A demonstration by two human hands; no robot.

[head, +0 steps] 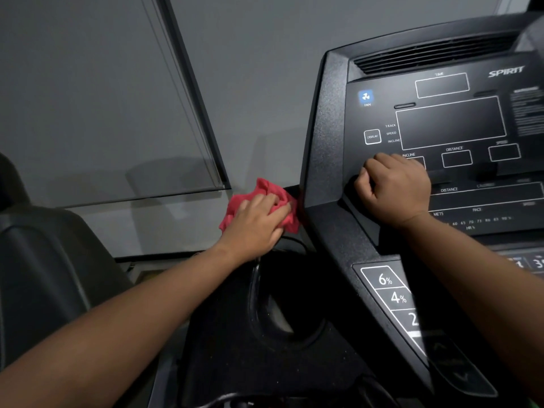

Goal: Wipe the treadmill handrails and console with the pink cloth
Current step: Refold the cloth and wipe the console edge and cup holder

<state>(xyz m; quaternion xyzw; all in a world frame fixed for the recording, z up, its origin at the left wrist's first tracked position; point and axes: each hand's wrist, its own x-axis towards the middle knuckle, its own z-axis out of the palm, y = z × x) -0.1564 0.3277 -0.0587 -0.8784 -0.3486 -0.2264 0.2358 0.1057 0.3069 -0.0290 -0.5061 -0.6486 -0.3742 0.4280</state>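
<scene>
the left hand (256, 219) lies on top of the pink cloth (262, 203), fingers spread fairly straight across it, pressing it against the dark surface just left of the console (332, 136). the cloth is bunched up rather than flat; its long axis runs from the lower left, under the heel of the hand, to the upper right past the fingertips, and a crumpled peak sticks up beyond the knuckles. its right edge touches, or nearly touches, the console's left side frame.

the right hand (396, 191) is to the right of the left hand and a little higher, well apart from it. its fingers are curled into a loose fist and it rests on the console's lower-left face, knuckles toward the display panel (450, 125). whether anything is inside the fist cannot be told; nothing shows.

below the right wrist are the incline buttons (391, 290) marked 6% and 4%. below the left wrist sits a round cup holder recess (273, 307) in the dark tray. the fan button (366, 97) is above the right hand. behind the left hand is a grey wall with a window blind (97, 98).
</scene>
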